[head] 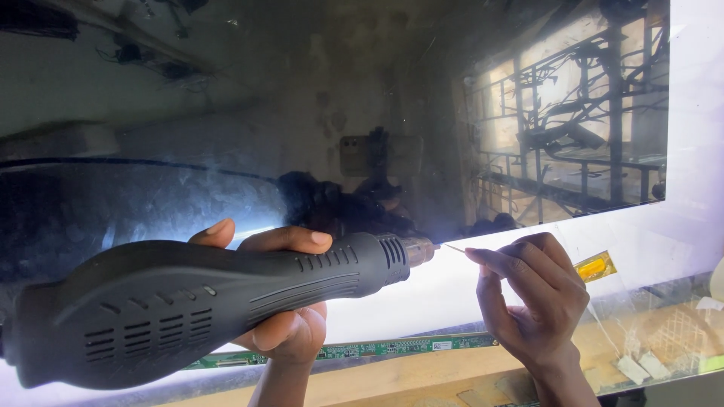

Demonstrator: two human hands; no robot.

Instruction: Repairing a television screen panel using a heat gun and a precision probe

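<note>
Two hands are working at the lower edge of a large dark glossy panel (226, 151), which is lying flat and reflecting a barred window. Left hand (283, 301): fingers are curling fully round the barrel of a grey heat gun (188, 301), gripping it from beneath, thumb and fingertips showing over the top. Heat gun: lying level, vented body filling the lower left, metal nozzle (419, 251) pointing right over the bright white strip along the panel's edge. Right hand (539, 298): fingers are bunching closed, pinching a thin pale sliver (455, 247) between thumb and forefinger; what the sliver is cannot be told. Sliver tip is sitting just beside the nozzle mouth. Green circuit strip (392, 348): running along the panel's lower edge, below both hands. Yellow tab (594, 266): lying on the white strip, right of the right hand. Wooden bench (422, 377): showing beneath the panel.
</note>
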